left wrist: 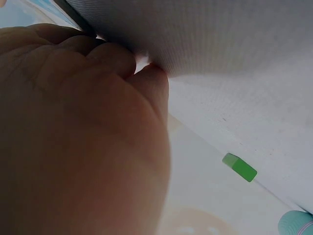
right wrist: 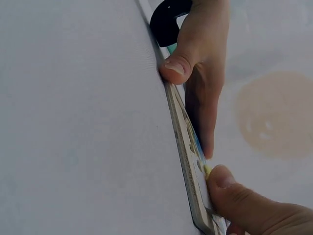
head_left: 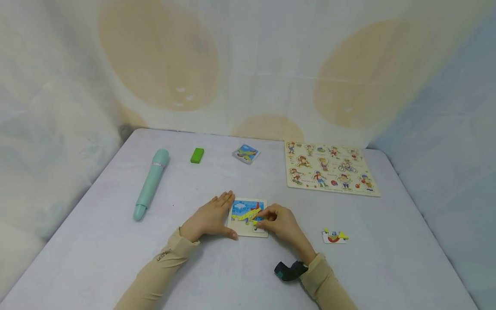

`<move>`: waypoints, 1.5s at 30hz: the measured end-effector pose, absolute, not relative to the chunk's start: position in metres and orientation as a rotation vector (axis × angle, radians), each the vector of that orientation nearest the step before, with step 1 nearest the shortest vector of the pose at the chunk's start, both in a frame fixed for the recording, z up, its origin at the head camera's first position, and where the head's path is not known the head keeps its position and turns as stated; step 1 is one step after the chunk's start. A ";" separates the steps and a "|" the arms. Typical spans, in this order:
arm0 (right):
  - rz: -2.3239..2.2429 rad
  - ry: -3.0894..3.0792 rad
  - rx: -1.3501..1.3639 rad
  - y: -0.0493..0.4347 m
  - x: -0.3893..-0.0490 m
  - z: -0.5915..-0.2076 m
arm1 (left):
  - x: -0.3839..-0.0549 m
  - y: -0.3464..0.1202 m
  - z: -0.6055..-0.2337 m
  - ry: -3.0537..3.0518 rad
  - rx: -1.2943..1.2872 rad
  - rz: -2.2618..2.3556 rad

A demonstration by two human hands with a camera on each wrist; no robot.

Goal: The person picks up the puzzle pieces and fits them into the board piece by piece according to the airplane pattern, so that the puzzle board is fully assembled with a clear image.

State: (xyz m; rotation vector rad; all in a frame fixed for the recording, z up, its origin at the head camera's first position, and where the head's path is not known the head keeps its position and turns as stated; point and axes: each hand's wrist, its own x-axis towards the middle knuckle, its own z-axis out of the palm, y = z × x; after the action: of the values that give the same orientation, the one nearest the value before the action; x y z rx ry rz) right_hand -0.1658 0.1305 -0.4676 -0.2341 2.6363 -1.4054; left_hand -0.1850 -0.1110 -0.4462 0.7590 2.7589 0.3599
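A small wooden jigsaw tray (head_left: 241, 229) with a yellow airplane on blue sky lies flat in front of me. Its upper part is filled with pieces, while bare wood shows at the lower left. My left hand (head_left: 213, 218) rests along the tray's left edge, fingers extended and thumb spread towards the near corner. Between thumb and fingertips, my right hand (head_left: 286, 223) pinches a jigsaw piece (head_left: 258, 230) at the lower right corner of the tray. The right wrist view shows the right thumb (right wrist: 222, 183) against a yellow part, low over the tray.
Loose jigsaw pieces (head_left: 335, 237) lie to the right. Behind are a small airplane picture (head_left: 246, 153), a green block (head_left: 197, 155) and a large figure puzzle board (head_left: 329, 168). A mint-green tube-shaped object (head_left: 152, 184) lies at the left. A black band (head_left: 289, 271) is by my right wrist.
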 end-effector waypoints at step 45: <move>-1.155 2.783 0.157 0.289 -0.140 -0.450 | -0.185 -0.112 -0.446 2.749 0.758 0.360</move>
State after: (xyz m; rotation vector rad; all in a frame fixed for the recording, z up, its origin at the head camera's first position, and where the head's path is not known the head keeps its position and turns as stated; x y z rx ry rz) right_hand -0.1405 0.2893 -0.4499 0.1573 2.7831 -1.1554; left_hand -0.1853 -0.1117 -0.4458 0.7577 2.7485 0.3604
